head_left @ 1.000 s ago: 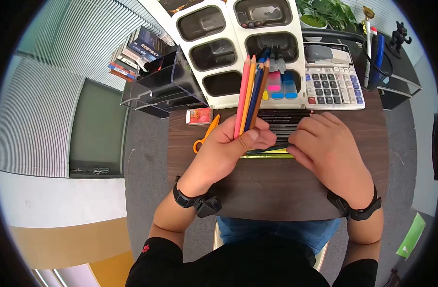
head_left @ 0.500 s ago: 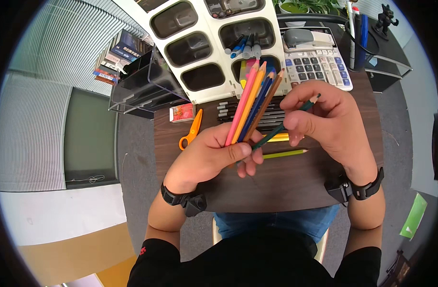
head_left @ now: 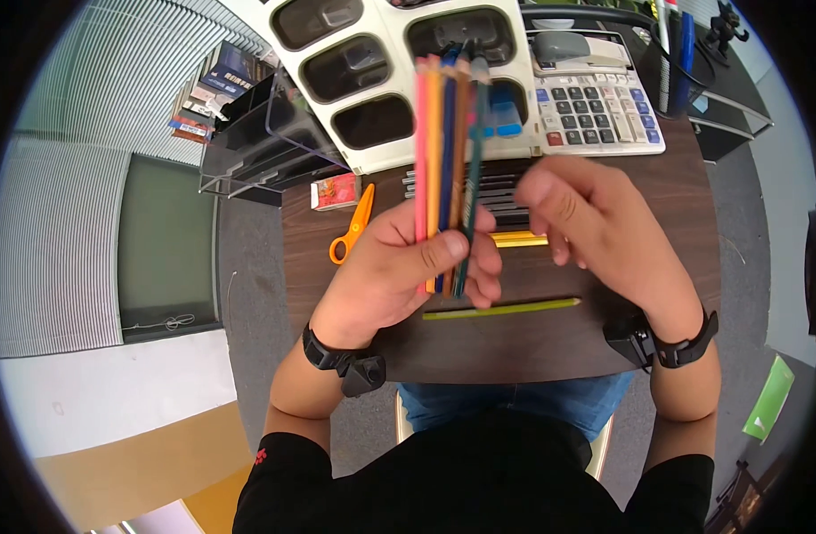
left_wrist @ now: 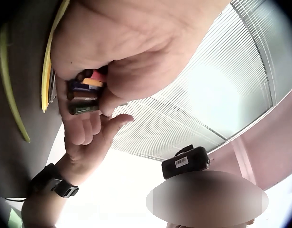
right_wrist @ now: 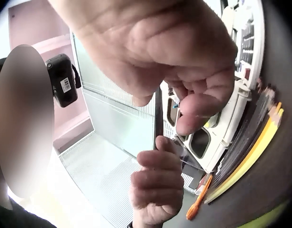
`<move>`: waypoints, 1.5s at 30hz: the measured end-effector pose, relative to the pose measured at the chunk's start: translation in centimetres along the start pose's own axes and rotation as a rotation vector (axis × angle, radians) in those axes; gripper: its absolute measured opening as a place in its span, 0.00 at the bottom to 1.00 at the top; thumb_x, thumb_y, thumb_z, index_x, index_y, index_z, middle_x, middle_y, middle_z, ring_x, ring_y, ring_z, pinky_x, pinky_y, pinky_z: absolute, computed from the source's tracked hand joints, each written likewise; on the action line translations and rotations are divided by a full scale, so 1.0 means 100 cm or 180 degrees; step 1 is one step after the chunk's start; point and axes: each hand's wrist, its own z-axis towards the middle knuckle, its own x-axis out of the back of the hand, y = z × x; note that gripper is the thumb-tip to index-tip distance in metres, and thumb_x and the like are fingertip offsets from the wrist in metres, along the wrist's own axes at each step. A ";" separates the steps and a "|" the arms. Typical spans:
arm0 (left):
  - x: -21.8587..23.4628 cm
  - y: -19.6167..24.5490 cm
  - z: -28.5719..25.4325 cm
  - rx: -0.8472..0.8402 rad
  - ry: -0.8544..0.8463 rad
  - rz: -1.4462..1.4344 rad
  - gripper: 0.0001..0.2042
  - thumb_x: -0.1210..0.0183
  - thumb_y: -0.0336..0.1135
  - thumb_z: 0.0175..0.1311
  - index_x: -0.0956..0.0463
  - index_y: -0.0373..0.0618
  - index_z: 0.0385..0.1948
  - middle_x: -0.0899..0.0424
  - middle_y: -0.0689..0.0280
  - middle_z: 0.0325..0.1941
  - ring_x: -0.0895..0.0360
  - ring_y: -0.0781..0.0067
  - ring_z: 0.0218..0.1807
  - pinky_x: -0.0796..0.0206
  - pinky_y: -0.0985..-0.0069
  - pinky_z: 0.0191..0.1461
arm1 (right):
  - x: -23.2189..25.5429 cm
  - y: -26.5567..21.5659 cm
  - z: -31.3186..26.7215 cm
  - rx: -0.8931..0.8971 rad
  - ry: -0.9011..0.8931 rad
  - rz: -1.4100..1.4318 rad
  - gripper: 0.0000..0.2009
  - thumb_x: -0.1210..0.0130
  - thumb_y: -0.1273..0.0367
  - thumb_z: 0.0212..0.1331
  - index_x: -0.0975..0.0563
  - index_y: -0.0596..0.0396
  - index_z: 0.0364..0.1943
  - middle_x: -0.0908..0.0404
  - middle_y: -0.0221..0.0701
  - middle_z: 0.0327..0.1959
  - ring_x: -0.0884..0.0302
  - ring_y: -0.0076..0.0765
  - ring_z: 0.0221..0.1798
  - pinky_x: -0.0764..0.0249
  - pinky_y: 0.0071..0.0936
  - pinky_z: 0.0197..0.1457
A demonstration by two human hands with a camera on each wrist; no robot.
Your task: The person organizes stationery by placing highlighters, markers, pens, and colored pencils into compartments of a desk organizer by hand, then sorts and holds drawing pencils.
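My left hand (head_left: 381,267) grips several colored pencils (head_left: 448,151), standing nearly upright with their points up. Pink, orange, dark blue, brown and dark green run from left to right, and the thumb presses across their lower part. Their bottom ends (left_wrist: 86,90) stick out past the palm in the left wrist view. To the right, my right hand (head_left: 595,214) hangs over the desk with fingers loosely curled and nothing between them. A yellow-green pencil (head_left: 525,308) lies alone below both hands. Yellow pencils (head_left: 521,238) lie beneath a row of black pencils (head_left: 506,198), partly hidden behind the hands.
Orange scissors (head_left: 353,227) and a small red-and-white box (head_left: 335,192) lie left of my left hand. At the back stand a white organizer (head_left: 397,84) with dark compartments, a calculator (head_left: 595,116) and a stapler (head_left: 557,46). The desk's front edge is close to my body.
My right hand lifted the dark green pencil off the desk to the left hand's bundle and let go of it. The left hand now holds it upright with the others.
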 end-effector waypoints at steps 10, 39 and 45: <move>0.006 0.003 0.003 -0.0540 0.0239 -0.0501 0.15 0.49 0.34 0.73 0.30 0.38 0.56 0.19 0.58 0.41 0.18 0.59 0.40 0.23 0.65 0.40 | -0.029 0.029 -0.021 0.1981 -0.1756 -0.2651 0.06 0.42 0.68 0.54 0.25 0.54 0.31 0.23 0.33 0.32 0.21 0.40 0.36 0.28 0.34 0.41; -0.001 -0.001 0.000 -0.0253 0.0068 -0.0176 0.15 0.49 0.32 0.73 0.30 0.35 0.56 0.17 0.51 0.43 0.15 0.54 0.43 0.20 0.61 0.45 | 0.009 0.014 0.007 0.0488 -0.0482 0.1590 0.25 0.60 0.52 0.76 0.21 0.58 0.36 0.21 0.32 0.31 0.23 0.26 0.32 0.28 0.19 0.39; -0.002 -0.003 -0.001 -0.0027 -0.0064 -0.0151 0.15 0.48 0.32 0.73 0.31 0.34 0.56 0.17 0.50 0.42 0.15 0.52 0.43 0.20 0.61 0.45 | -0.014 0.015 0.001 0.0744 0.0116 0.0491 0.21 0.54 0.55 0.74 0.21 0.62 0.41 0.21 0.29 0.32 0.25 0.23 0.33 0.27 0.21 0.42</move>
